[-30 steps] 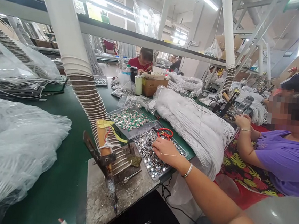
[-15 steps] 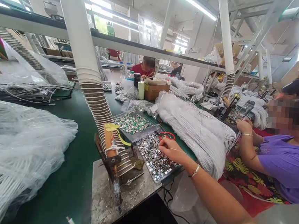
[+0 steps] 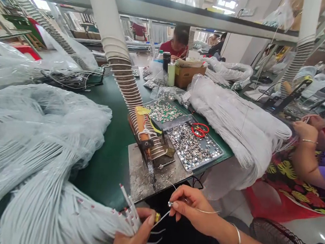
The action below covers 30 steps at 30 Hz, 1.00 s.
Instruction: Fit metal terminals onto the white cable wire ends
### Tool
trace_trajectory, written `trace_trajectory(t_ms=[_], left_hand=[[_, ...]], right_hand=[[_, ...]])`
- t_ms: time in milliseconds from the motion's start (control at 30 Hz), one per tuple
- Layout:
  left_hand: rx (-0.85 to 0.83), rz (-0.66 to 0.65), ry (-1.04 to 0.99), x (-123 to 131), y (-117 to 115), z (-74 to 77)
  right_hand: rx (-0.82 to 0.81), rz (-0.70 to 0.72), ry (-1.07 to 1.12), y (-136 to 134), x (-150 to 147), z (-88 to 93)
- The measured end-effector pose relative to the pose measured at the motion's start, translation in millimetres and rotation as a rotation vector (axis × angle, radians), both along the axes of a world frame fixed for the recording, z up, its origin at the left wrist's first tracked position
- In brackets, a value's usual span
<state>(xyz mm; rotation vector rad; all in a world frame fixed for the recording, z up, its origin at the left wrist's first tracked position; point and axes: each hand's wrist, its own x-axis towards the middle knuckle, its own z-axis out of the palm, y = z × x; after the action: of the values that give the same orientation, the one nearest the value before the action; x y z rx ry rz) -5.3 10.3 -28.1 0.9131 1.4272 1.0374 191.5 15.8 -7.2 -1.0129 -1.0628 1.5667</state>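
My left hand [image 3: 134, 235] is closed around several white cables [image 3: 131, 206], whose ends stick up past the fingers. A yellow band [image 3: 157, 217] shows at one fingertip. Between thumb and forefinger, my right hand [image 3: 191, 208] pinches a small silver metal connector [image 3: 170, 204]. It is close to the end of one cable leading from my left hand; I cannot tell whether they touch. A thin wire [image 3: 207, 211], like solder wire, also runs through my right hand. Just beyond stands a soldering iron [image 3: 150, 170], fixed tip down over a stained board [image 3: 136, 173].
A tray of metal connectors [image 3: 196, 153] with red-handled scissors [image 3: 200, 130] lies behind the board, beside a tray of small green-and-silver parts [image 3: 165, 112]. A ribbed hose [image 3: 126, 81] hangs over the iron. Cable bundles [image 3: 231, 120] flank both sides. A co-worker's hands [image 3: 306, 129] are at right.
My right hand has left the connector tray and come toward me, now with a connector in its fingers. My left hand and its cables have come into view. The camera has tilted down.
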Motion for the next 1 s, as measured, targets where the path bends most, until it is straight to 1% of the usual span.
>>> trace_trajectory(t_ms=[67,133,233,300,500,700,800,933,1000], left_hand=[[0.051,-0.006,-0.02,4,0,6.9],[0.089,-0.034,-0.018,6,0,11.4],[0.125,-0.078,-0.014,6,1,13.5],[0.143,-0.101,0.0,4,1,13.8],[0.116,-0.172,0.048,-1,2,14.7],[0.107,-0.197,0.025,0,3,13.7],[0.128,-0.221,0.063,-2,3,13.6],[0.168,-0.277,0.125,-5,4,9.4],[0.173,-0.263,0.129,-5,4,6.4]], right_hand=[[0.01,0.014,-0.04,-5,-8,-2.4],[0.085,0.005,-0.135,-8,-13,-3.0],[0.227,-0.012,-0.29,-9,-16,-0.5],[0.271,-0.005,-0.335,-8,-17,2.3],[0.301,0.024,-0.399,-8,-14,6.7],[0.321,0.048,-0.41,-8,-11,9.5],[0.306,0.042,-0.416,-8,-11,9.2],[0.302,0.029,-0.404,-9,-13,7.3],[0.308,0.022,-0.404,-9,-13,7.4]])
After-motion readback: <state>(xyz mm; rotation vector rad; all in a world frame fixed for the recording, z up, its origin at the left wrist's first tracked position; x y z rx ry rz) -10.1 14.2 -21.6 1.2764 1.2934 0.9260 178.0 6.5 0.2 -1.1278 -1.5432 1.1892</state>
